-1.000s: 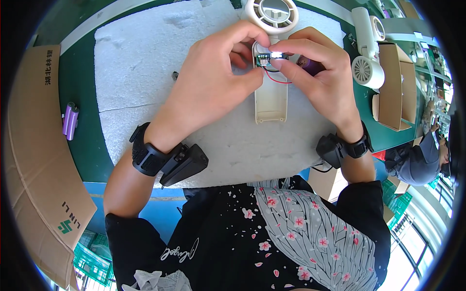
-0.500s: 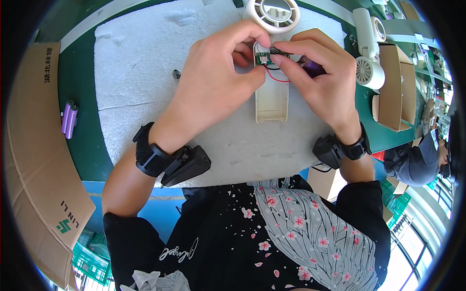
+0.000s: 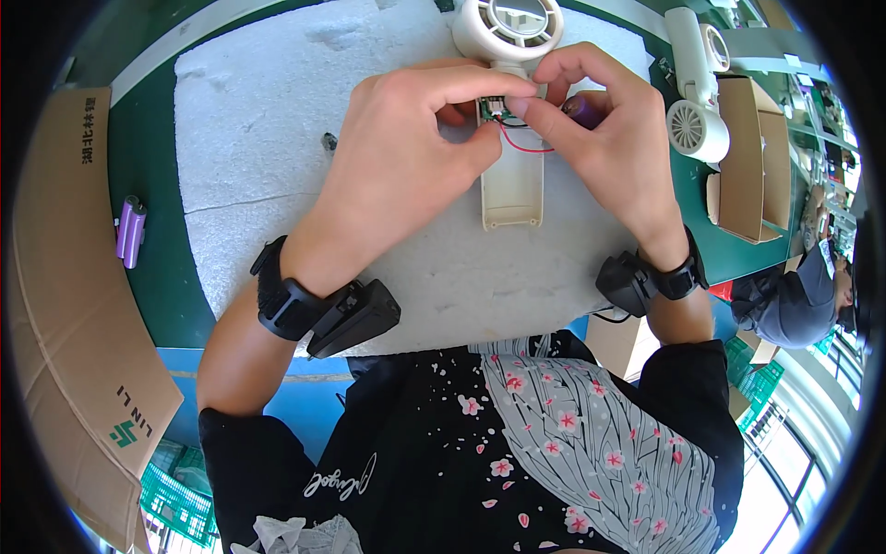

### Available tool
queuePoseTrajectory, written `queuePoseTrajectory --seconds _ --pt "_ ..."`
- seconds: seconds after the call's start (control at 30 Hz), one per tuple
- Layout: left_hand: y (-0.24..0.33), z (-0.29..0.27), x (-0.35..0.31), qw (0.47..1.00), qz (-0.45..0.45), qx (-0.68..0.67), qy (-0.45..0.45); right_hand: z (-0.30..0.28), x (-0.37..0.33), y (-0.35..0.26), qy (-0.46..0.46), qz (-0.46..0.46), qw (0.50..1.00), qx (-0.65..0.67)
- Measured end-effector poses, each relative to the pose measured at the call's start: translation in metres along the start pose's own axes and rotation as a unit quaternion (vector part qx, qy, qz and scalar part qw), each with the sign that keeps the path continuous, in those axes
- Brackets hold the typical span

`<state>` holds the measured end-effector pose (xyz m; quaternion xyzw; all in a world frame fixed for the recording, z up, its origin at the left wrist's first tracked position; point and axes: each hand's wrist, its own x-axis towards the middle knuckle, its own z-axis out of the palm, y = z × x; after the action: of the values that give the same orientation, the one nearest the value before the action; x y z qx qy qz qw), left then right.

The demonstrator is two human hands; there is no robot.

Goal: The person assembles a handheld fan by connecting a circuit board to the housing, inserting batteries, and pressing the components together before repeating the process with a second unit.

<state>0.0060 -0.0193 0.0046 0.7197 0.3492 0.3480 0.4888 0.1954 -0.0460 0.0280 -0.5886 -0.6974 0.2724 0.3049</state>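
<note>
A cream handheld fan lies on the white foam sheet, its round head (image 3: pixel 508 28) at the far side and its open handle shell (image 3: pixel 513 196) toward me. My left hand (image 3: pixel 406 129) grips the upper handle from the left, its index finger reaching across the top. Between the hands a small green circuit board (image 3: pixel 496 108) sits in the handle, partly covered by fingertips. My right hand (image 3: pixel 614 125) presses its thumb at the board's right edge and keeps a purple battery cell (image 3: pixel 583 111) within its curled fingers. A red wire (image 3: pixel 526 149) loops from the board toward the right hand.
The foam sheet (image 3: pixel 263 148) covers much of the green table. Purple batteries (image 3: pixel 131 233) lie at left beside a large cardboard box (image 3: pixel 69 323). At right are white handheld fans (image 3: pixel 697 88) and an open carton (image 3: pixel 752 162). Beyond it, a person (image 3: pixel 798 300) is visible.
My right fingers have shifted up toward the fan's neck, and my left index finger now stretches farther over the board. The dark piece between my right fingertips is no longer visible.
</note>
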Motion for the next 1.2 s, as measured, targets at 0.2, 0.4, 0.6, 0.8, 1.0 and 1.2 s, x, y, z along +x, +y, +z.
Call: queuePoseTrajectory --seconds 0.2,0.4,0.6,0.8,1.0,1.2 --pt "0.001 0.002 0.002 1.000 0.017 0.010 0.015 -0.019 0.002 -0.008 -0.152 0.143 0.975 0.072" --pt "0.003 -0.004 0.003 1.000 0.006 0.009 -0.005 -0.044 -0.005 0.009 -0.294 0.084 0.930 0.203" --pt "-0.006 -0.008 0.006 0.999 0.019 0.007 0.034 -0.047 0.002 0.013 -0.257 0.109 0.930 0.241" --pt "-0.005 -0.009 0.005 1.000 0.001 0.011 0.023 -0.053 0.005 0.010 -0.192 0.180 0.956 0.127" --pt "-0.007 -0.005 0.007 0.998 0.016 0.001 0.055 -0.045 -0.006 0.003 -0.044 -0.039 0.986 -0.155" --pt "-0.003 -0.004 0.004 0.998 0.006 -0.011 0.062 -0.039 -0.012 -0.001 -0.037 -0.168 0.969 -0.177"
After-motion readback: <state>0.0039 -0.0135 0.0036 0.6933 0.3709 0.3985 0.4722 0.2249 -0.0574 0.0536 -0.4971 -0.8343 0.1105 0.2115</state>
